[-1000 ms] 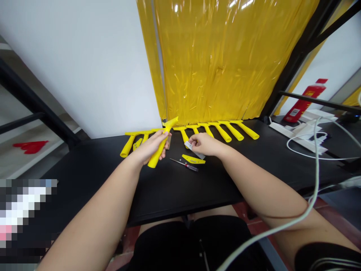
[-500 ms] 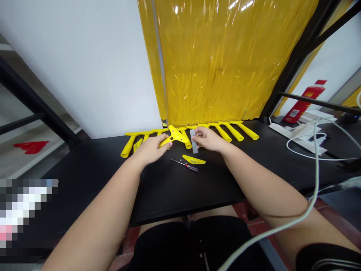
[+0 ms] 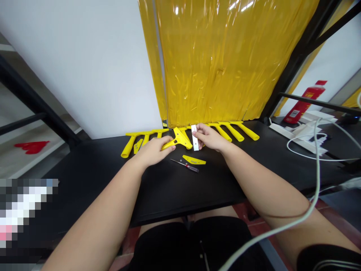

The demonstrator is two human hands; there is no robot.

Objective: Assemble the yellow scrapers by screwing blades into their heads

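My left hand (image 3: 154,150) is closed around the handle of a yellow scraper (image 3: 180,138), whose wide head points to the right. Between the fingers of my right hand (image 3: 207,136) is a flat metal blade (image 3: 195,138), held upright and bright with reflected light. The blade stands just right of the scraper's head, and a narrow gap seems to part them. On the black table (image 3: 180,192) below the hands lie a yellow cover plate (image 3: 194,160) with small parts on it and a screwdriver (image 3: 188,166). Tiny bits, perhaps nuts or screws, rest beside the screwdriver's shaft.
Several yellow scraper handles (image 3: 249,131) line the table's back edge, with a small yellow piece (image 3: 138,146) among those at left. Behind hangs a yellow plastic curtain (image 3: 220,67). At right are a red bottle (image 3: 304,101) and a white cable (image 3: 316,165) that crosses my right forearm.
The scraper has moved slightly right and down, its head turned toward the blade. The blade has tilted and now shines white instead of grey.
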